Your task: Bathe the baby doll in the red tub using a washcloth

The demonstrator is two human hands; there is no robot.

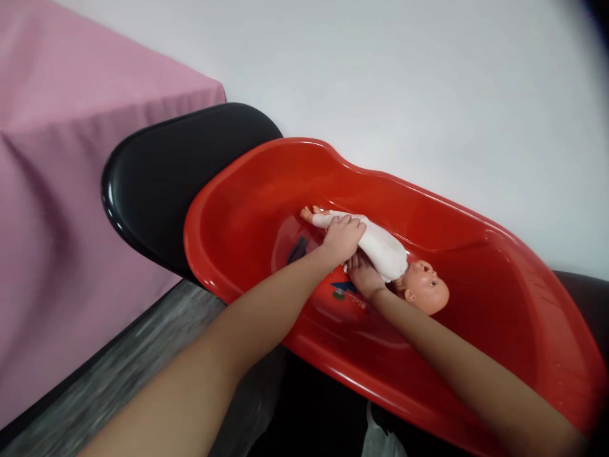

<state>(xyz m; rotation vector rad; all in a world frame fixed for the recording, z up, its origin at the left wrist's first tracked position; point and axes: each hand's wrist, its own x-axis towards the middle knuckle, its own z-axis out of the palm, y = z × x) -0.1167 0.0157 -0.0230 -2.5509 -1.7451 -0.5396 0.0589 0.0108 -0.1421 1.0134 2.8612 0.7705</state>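
Note:
A baby doll (385, 254) in a white suit lies on its back inside a red plastic baby tub (266, 171), head toward the right. My left hand (343, 236) rests on the doll's legs, fingers curled over them. Beside the doll's torso sits my right hand (362, 274), fingers bent against the doll's near side and partly hidden under it. A small dark object (297, 249) lies on the tub floor left of the doll.
The tub rests across two black chair seats (157, 184). A table with a pink cloth (61, 209) stands at the left. A white wall (428, 82) is behind. Grey floor (118, 374) shows below.

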